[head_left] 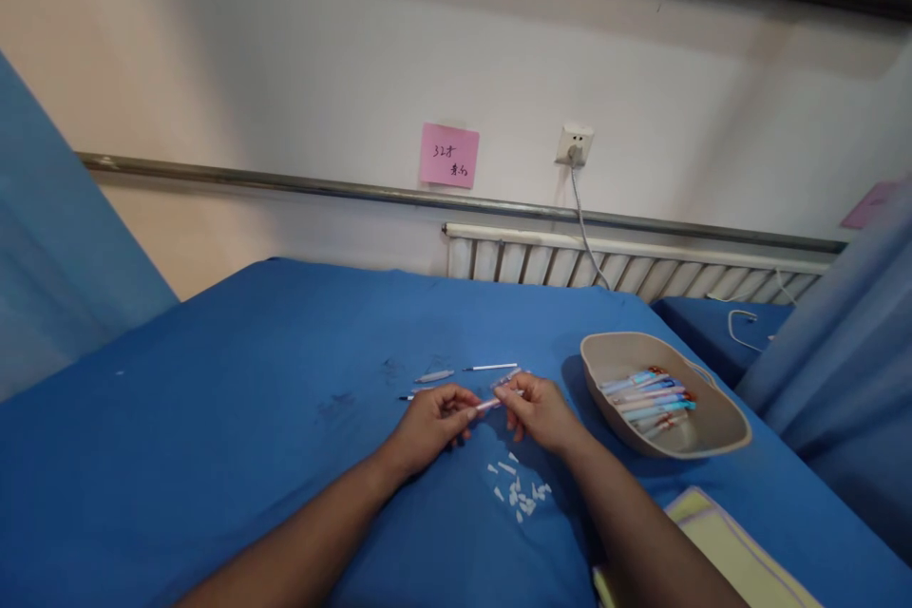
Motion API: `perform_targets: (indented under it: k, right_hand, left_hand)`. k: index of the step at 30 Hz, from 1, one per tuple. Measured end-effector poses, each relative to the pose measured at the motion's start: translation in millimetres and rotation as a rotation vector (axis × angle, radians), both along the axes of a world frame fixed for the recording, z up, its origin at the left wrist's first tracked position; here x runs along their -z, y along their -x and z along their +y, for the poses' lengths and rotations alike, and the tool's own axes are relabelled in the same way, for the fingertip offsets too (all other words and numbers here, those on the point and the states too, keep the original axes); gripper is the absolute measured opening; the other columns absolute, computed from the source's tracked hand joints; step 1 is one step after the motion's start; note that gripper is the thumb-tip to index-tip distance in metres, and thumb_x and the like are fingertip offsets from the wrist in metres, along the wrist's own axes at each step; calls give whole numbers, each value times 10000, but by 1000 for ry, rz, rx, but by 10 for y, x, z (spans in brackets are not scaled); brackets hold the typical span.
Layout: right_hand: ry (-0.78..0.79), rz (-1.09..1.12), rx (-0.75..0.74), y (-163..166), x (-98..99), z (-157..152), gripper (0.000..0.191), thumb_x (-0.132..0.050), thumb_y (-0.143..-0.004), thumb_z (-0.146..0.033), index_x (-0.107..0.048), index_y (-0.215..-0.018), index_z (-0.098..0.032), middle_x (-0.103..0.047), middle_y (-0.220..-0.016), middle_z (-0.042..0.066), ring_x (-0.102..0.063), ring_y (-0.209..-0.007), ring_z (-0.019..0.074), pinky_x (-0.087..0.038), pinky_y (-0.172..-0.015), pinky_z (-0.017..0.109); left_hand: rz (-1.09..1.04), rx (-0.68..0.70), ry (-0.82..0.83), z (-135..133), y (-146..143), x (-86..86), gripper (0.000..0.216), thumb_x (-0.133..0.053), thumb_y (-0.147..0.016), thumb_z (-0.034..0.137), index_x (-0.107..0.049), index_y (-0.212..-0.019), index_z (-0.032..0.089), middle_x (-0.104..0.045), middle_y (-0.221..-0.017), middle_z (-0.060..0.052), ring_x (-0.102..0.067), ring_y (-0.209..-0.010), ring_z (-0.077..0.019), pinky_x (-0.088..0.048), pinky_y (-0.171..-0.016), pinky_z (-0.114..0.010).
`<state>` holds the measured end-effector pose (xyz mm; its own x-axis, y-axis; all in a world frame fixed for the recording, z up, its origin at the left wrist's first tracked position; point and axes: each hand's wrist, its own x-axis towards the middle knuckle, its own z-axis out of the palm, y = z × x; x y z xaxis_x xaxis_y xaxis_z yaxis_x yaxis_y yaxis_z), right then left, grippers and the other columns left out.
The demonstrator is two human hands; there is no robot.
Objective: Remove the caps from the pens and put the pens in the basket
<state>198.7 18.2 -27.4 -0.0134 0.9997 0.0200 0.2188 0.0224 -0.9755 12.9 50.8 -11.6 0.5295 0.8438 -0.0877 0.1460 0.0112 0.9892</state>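
Between my two hands is a slim pinkish pen part, pinched at one end by the fingers of my left hand. My right hand grips its other end with thumb and forefinger. Just beyond the fingers lie a pen refill with a dark tip and a grey pen barrel. Another dark-tipped refill is partly hidden behind my left hand. A clear piece shows by my right fingers; I cannot make out whether it is held. Several small white tips lie scattered nearer to me.
A beige basket holding several pens stands at the right. A yellow cloth-like item lies at the front right. Blue cloth covers the table. Behind are a radiator and a socket with a plugged-in cable.
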Motion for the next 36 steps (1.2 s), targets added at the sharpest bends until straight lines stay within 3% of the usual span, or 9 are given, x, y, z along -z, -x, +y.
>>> perform_targets:
  k: [4,12,15,17,22,28,31,33,36]
  right_hand:
    - [-127,29,-21,-6,-36,-24,266,-610,-742,-435,-569,-852,-196,-580,-637,-42,-536,-498,93,-425,-484,201]
    - [-49,-128,-18,-15,-66,-41,343,-499,-816,-461,-500,-604,-192,-503,-466,-46,-469,-365,95,-356,-414,215]
    - [-102,-25,-19,10,-85,-47,223,-578,-772,-414,-541,-802,-196,-566,-622,-37,-513,-465,95,-400,-468,212]
    - [-131,33,-49,27,-88,-50,249,-625,-737,-377,-539,-893,-204,-582,-701,-32,-535,-540,98,-418,-506,206]
    - [-63,-73,-88,19,-67,-57,192,-563,-783,-376,-564,-753,-187,-522,-511,-55,-493,-418,89,-361,-416,186]
    - [-69,-120,-18,-20,-40,-41,254,-560,-780,-431,-567,-698,-191,-515,-473,-55,-481,-379,89,-348,-397,191]
    - [-93,-90,19,-21,-21,-28,280,-561,-774,-463,-572,-709,-192,-511,-470,-56,-480,-390,93,-353,-410,197]
    - [-88,-87,24,-20,-11,-23,291,-560,-771,-476,-567,-705,-192,-513,-473,-56,-480,-388,93,-347,-407,197]
    - [-78,-94,32,-20,-5,-18,304,-552,-775,-481,-562,-691,-189,-514,-476,-54,-471,-376,87,-341,-405,196]
  left_hand:
    - [-53,62,147,24,35,-29,314,-632,-736,410,-608,-868,126,-688,-794,-58,-528,-455,-75,-383,-396,-175]
    - [-46,93,87,-2,-6,35,323,-671,-708,377,-606,-895,122,-677,-769,-40,-550,-482,-80,-410,-419,-176]
    - [-67,86,149,4,-1,14,328,-660,-721,400,-610,-888,122,-678,-762,-39,-538,-465,-72,-405,-416,-178]
    - [-85,70,215,15,20,-18,327,-658,-725,413,-616,-866,122,-679,-753,-40,-524,-452,-63,-396,-414,-174]
    - [-101,68,247,28,47,-47,336,-678,-704,420,-609,-848,124,-682,-743,-42,-523,-454,-65,-385,-414,-173]
    - [-41,7,186,53,30,-41,445,-700,-667,459,-571,-953,143,-672,-724,-29,-581,-489,-103,-386,-400,-174]
    - [-2,-26,214,75,45,-47,407,-584,-740,545,-563,-750,139,-587,-522,16,-469,-346,-68,-317,-334,-162]
    - [-9,-40,197,82,55,-49,377,-638,-712,502,-534,-665,143,-526,-451,45,-417,-323,-53,-303,-334,-156]
    - [-116,-77,168,72,61,-65,342,-781,-590,340,-548,-745,143,-561,-551,49,-477,-415,-53,-376,-410,-153]
